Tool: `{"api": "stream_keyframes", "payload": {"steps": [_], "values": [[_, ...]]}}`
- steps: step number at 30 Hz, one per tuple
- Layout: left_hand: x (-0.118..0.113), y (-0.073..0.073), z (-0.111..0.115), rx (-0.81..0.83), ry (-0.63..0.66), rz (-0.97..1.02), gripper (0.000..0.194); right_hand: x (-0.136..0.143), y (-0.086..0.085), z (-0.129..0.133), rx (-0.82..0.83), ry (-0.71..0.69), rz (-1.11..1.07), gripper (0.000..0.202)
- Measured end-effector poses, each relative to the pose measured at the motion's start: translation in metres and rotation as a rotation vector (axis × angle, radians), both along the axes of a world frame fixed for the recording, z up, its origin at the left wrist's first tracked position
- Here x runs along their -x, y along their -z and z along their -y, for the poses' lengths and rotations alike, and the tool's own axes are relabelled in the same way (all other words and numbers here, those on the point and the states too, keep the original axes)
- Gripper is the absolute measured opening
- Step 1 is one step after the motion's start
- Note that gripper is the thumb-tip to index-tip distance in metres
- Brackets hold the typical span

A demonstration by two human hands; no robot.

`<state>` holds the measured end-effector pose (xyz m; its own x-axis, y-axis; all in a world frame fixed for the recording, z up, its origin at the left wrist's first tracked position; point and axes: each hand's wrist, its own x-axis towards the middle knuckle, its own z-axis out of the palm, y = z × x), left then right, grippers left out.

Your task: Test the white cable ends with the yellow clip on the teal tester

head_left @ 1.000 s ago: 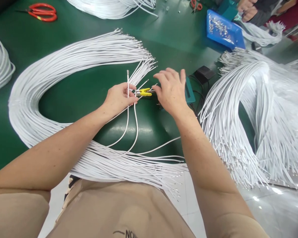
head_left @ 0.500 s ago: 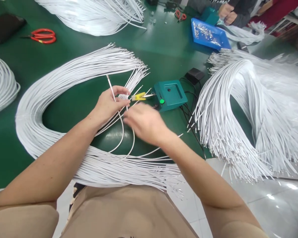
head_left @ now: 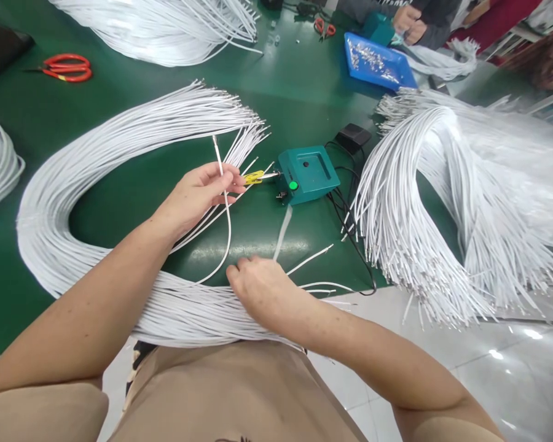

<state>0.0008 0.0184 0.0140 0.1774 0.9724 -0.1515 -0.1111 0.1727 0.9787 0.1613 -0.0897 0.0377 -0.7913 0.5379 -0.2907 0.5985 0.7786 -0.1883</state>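
My left hand (head_left: pixel 207 187) pinches a white cable (head_left: pixel 227 215) between thumb and fingers, its tipped end pointing up beyond the hand. Just right of those fingertips is a yellow piece (head_left: pixel 254 177) on the metal arm of a small teal device (head_left: pixel 308 174) with a green button. My right hand (head_left: pixel 258 285) lies closed over the near strands of a large curved bundle of white cables (head_left: pixel 50 202); a white strand blurred by motion rises behind it, and what its fingers hold is hidden.
Red-handled scissors (head_left: pixel 67 67) lie at the upper left. A blue tray (head_left: pixel 380 64) of small metal parts stands at the back right, near another person's hands (head_left: pixel 410 24). More white cables (head_left: pixel 396 227) are heaped at the right, beside black cords (head_left: pixel 350 209).
My right hand has moved down from beside my left hand to the near cables. My left hand still holds a cable and has shifted slightly right relative to the bundle.
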Motion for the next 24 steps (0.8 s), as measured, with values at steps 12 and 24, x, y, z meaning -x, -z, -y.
{"api": "stream_keyframes", "payload": {"steps": [12,24], "values": [[-0.005,-0.002,0.006,0.039,0.268,-0.123,0.033,-0.005,-0.029,-0.118,0.079,0.783,-0.695,0.018],[-0.008,0.001,0.003,0.032,-0.044,0.031,0.036,0.001,-0.01,-0.132,0.661,0.895,-1.139,0.021]]}}
